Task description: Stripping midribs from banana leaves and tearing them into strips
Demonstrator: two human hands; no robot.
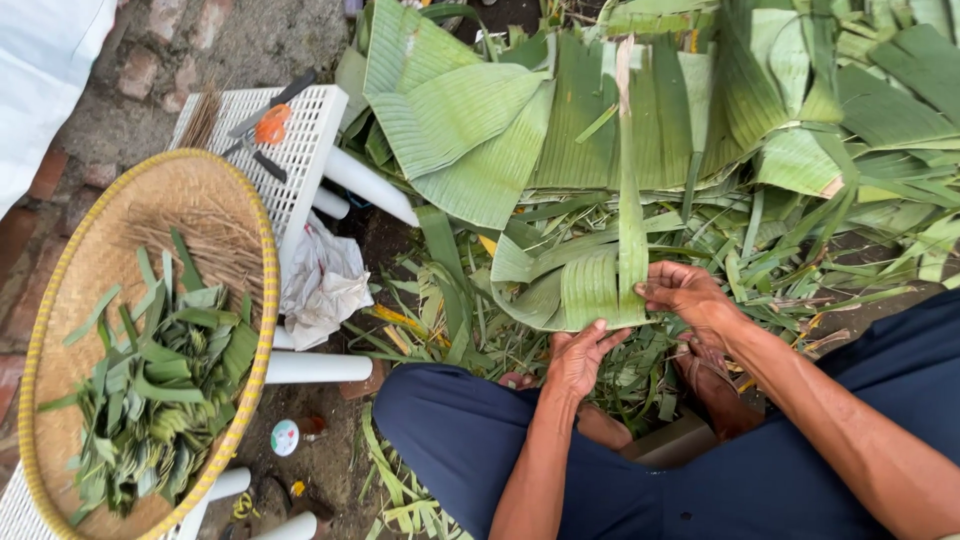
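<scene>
My left hand (580, 355) grips the lower edge of a curled green banana leaf piece (570, 290) in front of my knees. My right hand (685, 295) pinches the same leaf at its right side, where a long narrow strip (630, 180) runs up and away from it. Both hands hold the leaf just above a litter of leaf scraps on the ground. My legs in dark blue trousers (470, 440) are bent below the hands.
A big pile of banana leaves (600, 110) lies ahead. At left, a round woven tray (60, 290) with folded leaf pieces (160, 390) and thin sticks rests on a white plastic stool (310, 140); scissors (262, 130) lie on it. A crumpled white bag (325, 280) lies beside it.
</scene>
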